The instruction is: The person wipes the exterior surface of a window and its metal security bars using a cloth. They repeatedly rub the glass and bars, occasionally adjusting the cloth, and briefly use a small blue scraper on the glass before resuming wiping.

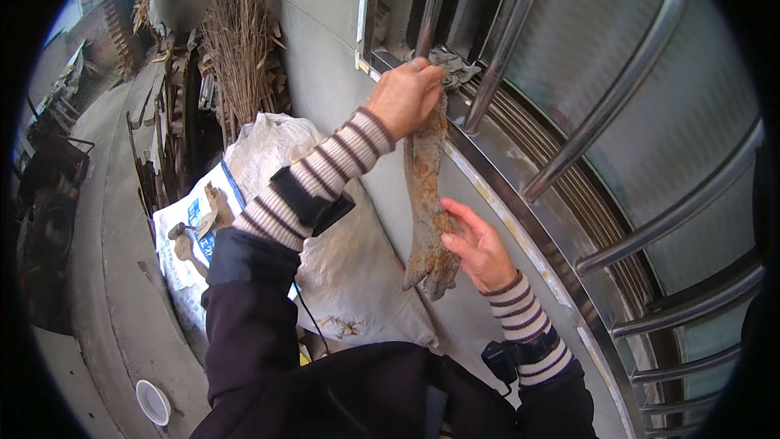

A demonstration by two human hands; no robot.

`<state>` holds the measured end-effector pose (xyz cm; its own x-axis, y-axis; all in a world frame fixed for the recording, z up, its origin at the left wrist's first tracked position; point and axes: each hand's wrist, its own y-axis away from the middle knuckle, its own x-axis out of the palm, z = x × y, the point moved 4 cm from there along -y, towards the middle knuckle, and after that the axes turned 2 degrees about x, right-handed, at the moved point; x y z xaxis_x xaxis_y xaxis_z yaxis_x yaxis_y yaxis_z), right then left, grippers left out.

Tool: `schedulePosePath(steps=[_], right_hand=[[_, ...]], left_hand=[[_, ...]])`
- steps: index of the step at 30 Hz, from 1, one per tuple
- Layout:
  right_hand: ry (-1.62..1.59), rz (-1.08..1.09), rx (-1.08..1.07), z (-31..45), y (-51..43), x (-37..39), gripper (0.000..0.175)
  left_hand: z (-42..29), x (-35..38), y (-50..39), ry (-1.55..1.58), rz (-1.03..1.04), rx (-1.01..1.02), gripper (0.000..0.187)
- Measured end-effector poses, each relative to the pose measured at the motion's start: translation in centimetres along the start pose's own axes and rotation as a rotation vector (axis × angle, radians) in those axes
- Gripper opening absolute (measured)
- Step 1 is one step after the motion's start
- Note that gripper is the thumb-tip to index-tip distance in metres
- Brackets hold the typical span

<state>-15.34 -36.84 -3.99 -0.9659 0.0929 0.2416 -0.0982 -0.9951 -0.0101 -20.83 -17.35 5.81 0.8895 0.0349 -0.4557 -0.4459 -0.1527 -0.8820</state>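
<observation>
A long, stiff, crusted piece of grey cloth or a glove (425,177), stained orange-brown, hangs in front of the window ledge; its exact kind cannot be told. At its upper end, beside a metal window bar, my left hand (407,96) grips it with closed fingers. Lower down, the thumb and fingertips of my right hand (481,247) touch its right edge, with the fingers apart. Another crumpled grey cloth (454,67) lies on the sill behind the left hand.
Curved metal window bars (609,85) run along the right. Large white woven sacks (353,262) lean against the wall below. Brushwood (241,30) and stacked wood stand at the upper left. A white bowl (153,402) sits on the ground at the lower left.
</observation>
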Motion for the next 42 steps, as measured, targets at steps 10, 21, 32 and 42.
schedulePosePath(steps=[10, 21, 32, 42], right_hand=[[-0.003, -0.152, 0.048, -0.2, 0.5, -2.2, 0.057], [0.147, -0.069, 0.13, 0.4, -1.3, -2.5, 0.048], [0.134, -0.035, 0.166, 0.4, -2.3, -3.2, 0.047], [0.081, 0.01, 0.133, 1.0, -2.3, -3.0, 0.045]], left_hand=[[10.3, 3.3, -2.3, 0.255, 0.174, -0.428, 0.023], [13.2, 9.1, -6.3, 0.477, 0.931, -0.498, 0.053], [12.7, 11.3, -6.8, 0.358, 1.131, -0.293, 0.047], [14.0, 13.0, -6.3, 0.35, 0.864, -0.015, 0.021]])
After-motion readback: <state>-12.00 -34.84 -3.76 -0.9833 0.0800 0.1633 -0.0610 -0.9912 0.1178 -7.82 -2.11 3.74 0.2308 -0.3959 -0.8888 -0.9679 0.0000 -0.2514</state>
